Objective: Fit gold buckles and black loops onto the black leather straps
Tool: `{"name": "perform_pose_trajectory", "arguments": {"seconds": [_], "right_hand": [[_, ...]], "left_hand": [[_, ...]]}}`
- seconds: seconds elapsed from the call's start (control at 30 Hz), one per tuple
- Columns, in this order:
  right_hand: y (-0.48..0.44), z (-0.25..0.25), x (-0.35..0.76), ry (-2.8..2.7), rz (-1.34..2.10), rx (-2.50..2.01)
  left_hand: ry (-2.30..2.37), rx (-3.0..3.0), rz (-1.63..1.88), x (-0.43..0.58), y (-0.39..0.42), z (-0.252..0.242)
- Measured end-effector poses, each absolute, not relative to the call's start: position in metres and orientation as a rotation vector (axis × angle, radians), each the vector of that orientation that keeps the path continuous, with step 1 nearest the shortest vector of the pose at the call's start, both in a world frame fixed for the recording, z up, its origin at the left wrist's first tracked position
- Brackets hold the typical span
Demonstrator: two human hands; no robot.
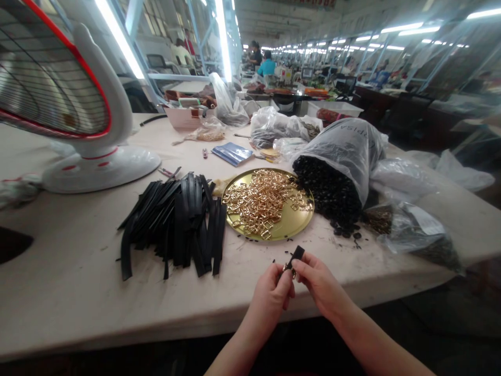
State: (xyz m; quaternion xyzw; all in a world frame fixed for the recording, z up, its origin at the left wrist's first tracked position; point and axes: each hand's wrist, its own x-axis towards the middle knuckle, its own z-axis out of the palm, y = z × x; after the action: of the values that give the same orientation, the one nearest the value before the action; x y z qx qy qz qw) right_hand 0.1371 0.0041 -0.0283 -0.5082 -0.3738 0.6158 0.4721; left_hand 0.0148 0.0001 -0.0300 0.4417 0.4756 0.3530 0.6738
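Near the table's front edge, my left hand and my right hand are closed together on one short black strap. Its end sticks up between my fingers, and a bit of gold metal, seemingly a buckle, glints at my fingertips; most of it is hidden. Just beyond lies a round gold tray bearing a heap of gold buckles. To the left of the tray spreads a pile of black straps. Small black pieces spill from a plastic bag on the right.
A white fan with a red rim stands at the left. Behind the tray are a blue packet, clear plastic bags and a pink box. A bag of small metal parts lies at the right edge. People sit far back.
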Motion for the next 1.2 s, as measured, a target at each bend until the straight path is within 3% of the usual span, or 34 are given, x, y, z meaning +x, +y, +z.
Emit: {"name": "perform_pose_trajectory", "arguments": {"seconds": [0.23,0.43,0.6,0.83,1.2], "right_hand": [[-0.006,-0.034,0.145,-1.561,0.562,-1.509],[0.011,-0.035,0.149,-1.477,0.964,-1.524],[0.001,-0.035,0.142,-1.669,0.59,-1.391],[0.008,-0.04,0.14,-1.546,0.819,-1.42],[0.021,-0.047,0.14,-1.621,0.817,-1.469]], "left_hand": [[1.099,1.005,0.837,0.025,-0.005,-0.038],[1.135,1.177,0.823,0.019,0.004,-0.038],[1.146,1.103,0.839,0.011,0.013,-0.041],[1.074,1.129,0.781,0.008,0.021,-0.041],[1.066,1.046,0.814,0.012,0.041,-0.055]]}}
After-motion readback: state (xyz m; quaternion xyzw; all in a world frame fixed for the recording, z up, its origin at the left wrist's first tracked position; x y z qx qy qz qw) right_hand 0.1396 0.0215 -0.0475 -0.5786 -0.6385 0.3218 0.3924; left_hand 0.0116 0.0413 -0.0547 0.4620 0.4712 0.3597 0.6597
